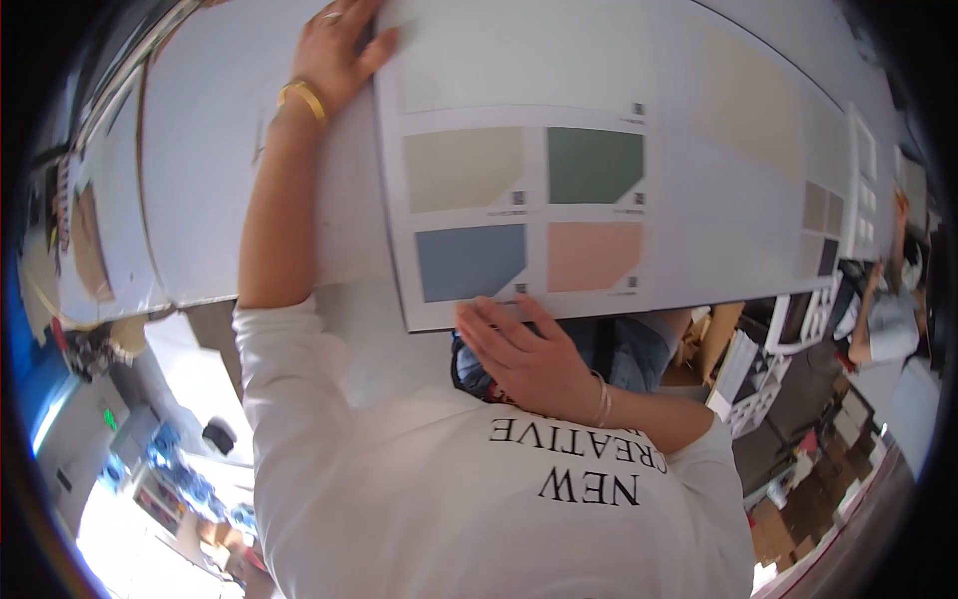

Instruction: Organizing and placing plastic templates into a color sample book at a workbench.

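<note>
A large white color sample board (pixel 718 250) lies flat in front of me. Its lower left part bears a beige swatch (pixel 464 168), a green swatch (pixel 596 165), a blue-grey swatch (pixel 471 263) and a peach swatch (pixel 594 257). At the board's far left edge rests my left hand (pixel 341 55), thumb spread toward the edge; its fingertips are cut off by the top of the view. My right hand (pixel 529 354) lies over the near edge below the blue-grey swatch, fingers stretched out and touching the board.
The board is on a white table (pixel 210 150) that stretches left. White frames with openings (pixel 758 379) stand below its right side, with cardboard boxes beyond. Another person (pixel 888 319) is at the far right. A white panel (pixel 190 369) leans at the lower left.
</note>
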Demonstrator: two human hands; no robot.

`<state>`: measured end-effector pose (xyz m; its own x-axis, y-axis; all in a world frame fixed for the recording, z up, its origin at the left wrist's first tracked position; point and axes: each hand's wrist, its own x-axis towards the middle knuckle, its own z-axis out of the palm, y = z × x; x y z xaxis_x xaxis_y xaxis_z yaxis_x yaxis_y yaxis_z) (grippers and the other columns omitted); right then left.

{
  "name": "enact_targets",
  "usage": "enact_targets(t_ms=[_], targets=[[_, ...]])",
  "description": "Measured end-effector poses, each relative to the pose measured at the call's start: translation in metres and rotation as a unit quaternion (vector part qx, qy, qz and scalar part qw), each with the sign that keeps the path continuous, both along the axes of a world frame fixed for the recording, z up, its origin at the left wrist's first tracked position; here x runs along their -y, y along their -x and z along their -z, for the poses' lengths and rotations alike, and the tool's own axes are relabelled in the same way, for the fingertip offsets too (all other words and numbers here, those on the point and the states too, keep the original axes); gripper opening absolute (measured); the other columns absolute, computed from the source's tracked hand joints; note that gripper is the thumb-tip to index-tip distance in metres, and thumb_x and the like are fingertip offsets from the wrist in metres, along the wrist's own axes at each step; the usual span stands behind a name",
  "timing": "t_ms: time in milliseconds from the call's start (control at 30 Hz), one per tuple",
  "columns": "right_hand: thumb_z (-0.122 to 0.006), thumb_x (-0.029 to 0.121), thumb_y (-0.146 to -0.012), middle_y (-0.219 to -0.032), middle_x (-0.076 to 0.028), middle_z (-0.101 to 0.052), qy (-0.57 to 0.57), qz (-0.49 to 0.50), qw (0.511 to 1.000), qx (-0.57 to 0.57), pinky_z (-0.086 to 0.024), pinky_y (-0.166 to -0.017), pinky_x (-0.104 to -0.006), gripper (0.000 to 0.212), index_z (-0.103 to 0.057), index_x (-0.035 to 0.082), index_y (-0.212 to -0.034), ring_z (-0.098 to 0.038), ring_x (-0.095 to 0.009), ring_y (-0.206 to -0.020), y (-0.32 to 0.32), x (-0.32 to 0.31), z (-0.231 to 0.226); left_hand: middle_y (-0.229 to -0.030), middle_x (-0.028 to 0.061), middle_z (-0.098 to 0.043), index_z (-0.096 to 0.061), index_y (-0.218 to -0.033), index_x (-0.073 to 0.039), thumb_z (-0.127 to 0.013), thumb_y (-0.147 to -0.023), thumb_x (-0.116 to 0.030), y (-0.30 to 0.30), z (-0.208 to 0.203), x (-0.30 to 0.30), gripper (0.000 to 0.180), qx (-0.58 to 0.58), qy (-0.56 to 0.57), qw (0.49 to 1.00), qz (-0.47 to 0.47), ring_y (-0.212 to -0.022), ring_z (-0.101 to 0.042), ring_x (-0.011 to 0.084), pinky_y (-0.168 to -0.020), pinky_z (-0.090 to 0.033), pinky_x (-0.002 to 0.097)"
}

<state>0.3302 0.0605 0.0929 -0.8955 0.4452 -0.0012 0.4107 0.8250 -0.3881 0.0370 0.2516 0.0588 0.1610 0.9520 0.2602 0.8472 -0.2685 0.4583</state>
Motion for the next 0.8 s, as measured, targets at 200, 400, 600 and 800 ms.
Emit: enact_targets(t_ms=[200, 400, 600, 800], targets=[[-0.051, 0.017, -0.076, -0.133, -0.008, -0.042, -0.01, 0.019, 1.0, 0.012, -0.029, -0.101, -0.0418, 0.044, -0.053, 0.003, -0.118, -0.039, -0.019, -0.123, -0.001, 0.004, 0.003, -0.129, 0.0075, -0.047, -0.048, -0.124, -0.011, -0.053, -0.079, -0.021, 0.016, 0.029, -0.013, 0.046, -0.038, -0.097, 0.994, 0.039, -0.114, -0.047, 0.0287, -0.096, -0.038, 0.0367], [-0.05, 0.016, -0.076, -0.131, -0.006, -0.043, -0.002, 0.029, 0.999, -0.015, -0.026, -0.103, -0.0417, 0.045, -0.052, 0.002, -0.119, -0.036, -0.019, -0.125, -0.002, 0.007, 0.008, -0.132, 0.0074, -0.045, -0.047, -0.126, -0.011, -0.049, -0.083, -0.024, 0.016, 0.029, -0.014, 0.045, -0.043, -0.085, 0.995, 0.04, -0.118, -0.045, 0.0286, -0.098, -0.036, 0.036], [-0.05, 0.018, -0.077, -0.132, -0.006, -0.042, -0.002, 0.006, 1.0, 0.001, -0.026, -0.103, -0.0411, 0.046, -0.051, 0.002, -0.12, -0.036, -0.019, -0.125, -0.003, 0.001, 0.004, -0.13, 0.0117, -0.046, -0.046, -0.126, -0.008, -0.049, -0.083, -0.024, 0.012, 0.022, -0.017, 0.046, -0.05, -0.086, 0.994, 0.039, -0.118, -0.045, 0.0308, -0.098, -0.036, 0.0368], [-0.047, 0.02, -0.079, -0.134, -0.011, -0.04, 0.026, -0.011, 1.0, -0.008, -0.027, -0.102, -0.0416, 0.045, -0.051, -0.001, -0.119, -0.035, -0.021, -0.124, -0.005, 0.0, 0.002, -0.131, 0.0116, -0.045, -0.046, -0.126, -0.009, -0.05, -0.082, -0.023, 0.01, 0.022, -0.01, 0.047, -0.056, -0.082, 0.994, 0.039, -0.117, -0.045, 0.0297, -0.098, -0.035, 0.0378]])
